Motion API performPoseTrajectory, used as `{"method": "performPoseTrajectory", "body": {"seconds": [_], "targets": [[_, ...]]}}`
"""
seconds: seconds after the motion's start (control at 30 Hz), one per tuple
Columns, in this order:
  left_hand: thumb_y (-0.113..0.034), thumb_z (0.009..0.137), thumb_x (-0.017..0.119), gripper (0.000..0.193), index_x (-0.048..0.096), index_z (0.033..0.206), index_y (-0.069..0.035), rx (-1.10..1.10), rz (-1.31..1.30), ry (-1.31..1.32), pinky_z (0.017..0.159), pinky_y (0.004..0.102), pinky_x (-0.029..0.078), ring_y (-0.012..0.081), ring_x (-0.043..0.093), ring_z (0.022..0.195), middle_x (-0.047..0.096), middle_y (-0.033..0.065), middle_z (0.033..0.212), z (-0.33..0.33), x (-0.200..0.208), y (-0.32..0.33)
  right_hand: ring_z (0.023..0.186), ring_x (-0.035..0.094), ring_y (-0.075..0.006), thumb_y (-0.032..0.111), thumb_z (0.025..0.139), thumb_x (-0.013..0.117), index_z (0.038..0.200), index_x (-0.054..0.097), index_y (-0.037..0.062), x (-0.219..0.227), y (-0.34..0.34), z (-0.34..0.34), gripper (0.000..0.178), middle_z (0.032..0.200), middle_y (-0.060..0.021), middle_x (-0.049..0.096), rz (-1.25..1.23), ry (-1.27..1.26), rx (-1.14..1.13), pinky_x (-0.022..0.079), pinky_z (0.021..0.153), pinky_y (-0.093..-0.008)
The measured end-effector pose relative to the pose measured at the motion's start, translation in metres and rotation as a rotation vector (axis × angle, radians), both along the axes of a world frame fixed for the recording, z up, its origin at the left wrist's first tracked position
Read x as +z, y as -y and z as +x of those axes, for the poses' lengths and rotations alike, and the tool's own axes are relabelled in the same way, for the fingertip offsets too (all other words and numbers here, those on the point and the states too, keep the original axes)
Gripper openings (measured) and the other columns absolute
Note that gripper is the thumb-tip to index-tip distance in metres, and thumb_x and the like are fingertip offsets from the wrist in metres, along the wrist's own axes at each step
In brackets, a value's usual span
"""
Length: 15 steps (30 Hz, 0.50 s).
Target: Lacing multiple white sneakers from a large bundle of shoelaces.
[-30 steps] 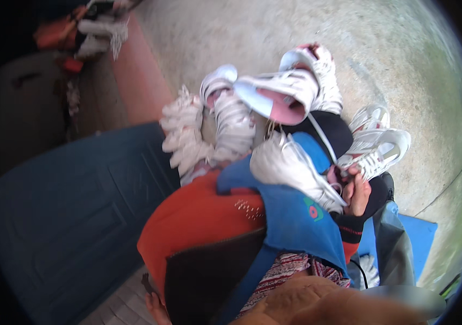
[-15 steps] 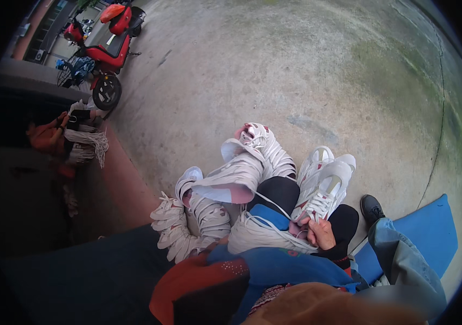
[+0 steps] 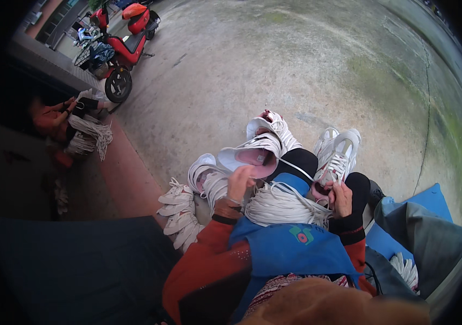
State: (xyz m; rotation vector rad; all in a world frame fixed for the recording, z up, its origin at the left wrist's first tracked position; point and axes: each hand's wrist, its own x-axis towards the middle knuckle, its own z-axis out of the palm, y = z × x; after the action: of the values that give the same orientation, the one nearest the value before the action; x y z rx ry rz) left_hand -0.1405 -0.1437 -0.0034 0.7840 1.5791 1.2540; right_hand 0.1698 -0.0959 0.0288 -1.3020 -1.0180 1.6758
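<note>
My left hand (image 3: 239,183) grips the rim of a white shoe with a pink lining (image 3: 252,155), held over my lap. At the heel of a second white shoe (image 3: 340,154), my right hand (image 3: 342,198) is closed on it. A thick bundle of white laces (image 3: 282,206) lies on my blue apron (image 3: 296,252) between the hands. One lace (image 3: 295,167) runs from the pink-lined shoe toward the right shoe. Further white shoes (image 3: 209,181) crowd under my left hand.
A stack of white shoes (image 3: 179,215) sits left of my knee beside a reddish kerb (image 3: 125,173). Another person (image 3: 57,116) at the far left holds laces. A red scooter (image 3: 125,43) stands behind. A blue sheet (image 3: 79,265) and a blue cushion (image 3: 431,200) flank me.
The view has tilted up toward the concrete yard. My left hand has come into sight at the pink-lined shoe. The right hand keeps its shoe.
</note>
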Motion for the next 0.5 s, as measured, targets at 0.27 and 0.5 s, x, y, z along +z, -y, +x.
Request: {"method": "performPoseTrajectory", "body": {"seconds": [0.27,0.5], "targets": [[-0.037,0.093,0.038,0.042,0.060,0.100,-0.001,-0.831,0.107,0.021,0.053,0.0236,0.046,0.0127,0.058,0.066,0.062,0.0061,0.085,0.113,0.045,-0.064,0.048,0.046,-0.0111,0.022,0.093,0.044,0.090,0.062,0.0008,0.005,0.009,-0.008,0.028,0.054,-0.0044,0.047,0.281,0.268,0.175,0.036,0.045,-0.0267],[-0.028,0.086,0.060,0.059,0.030,0.123,0.006,-0.643,-0.049,0.216,0.070,0.0267,0.050,0.0166,0.059,0.078,0.060,0.0166,0.093,0.163,0.030,-0.070,0.056,0.058,-0.0345,0.015,0.085,0.052,0.086,0.054,-0.0003,0.025,0.026,-0.013,0.016,0.064,-0.0201,0.056,0.573,0.596,0.224,0.045,0.050,-0.0414]]}}
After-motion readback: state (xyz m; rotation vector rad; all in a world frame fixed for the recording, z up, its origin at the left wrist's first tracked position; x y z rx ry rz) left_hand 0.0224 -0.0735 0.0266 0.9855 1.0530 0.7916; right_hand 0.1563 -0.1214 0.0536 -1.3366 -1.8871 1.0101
